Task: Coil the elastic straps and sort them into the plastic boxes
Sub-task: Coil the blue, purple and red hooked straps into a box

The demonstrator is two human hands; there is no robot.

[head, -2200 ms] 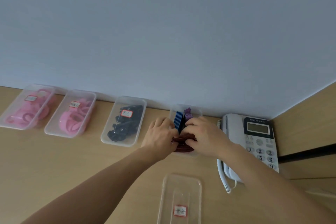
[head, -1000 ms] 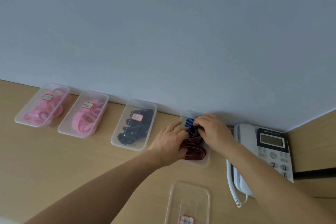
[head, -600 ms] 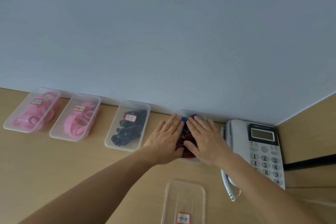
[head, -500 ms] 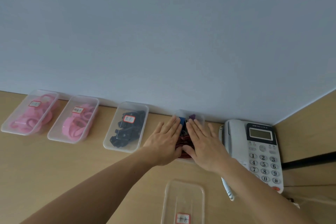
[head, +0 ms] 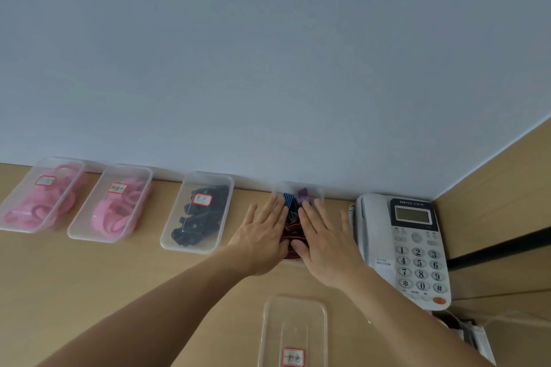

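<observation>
Desk (head: 89, 292) box (head: 317, 191) lies under both flat hands (head: 262, 237) (head: 326, 244).

Left hand (head: 262, 243) and right hand (head: 326, 247) hide most of the rightmost box (head: 317, 192); the nearest box (head: 295, 319) is cropped below.

Soft, even daylight; faint shadows beneath the hands; slight wide-angle bending at edges; mildly soft focus.

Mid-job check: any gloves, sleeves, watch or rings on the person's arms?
None show. The left hand and right hand are bare, no gloves or rings; the left forearm and right forearm run uncovered to the frame edge, no sleeve or watch.
</observation>
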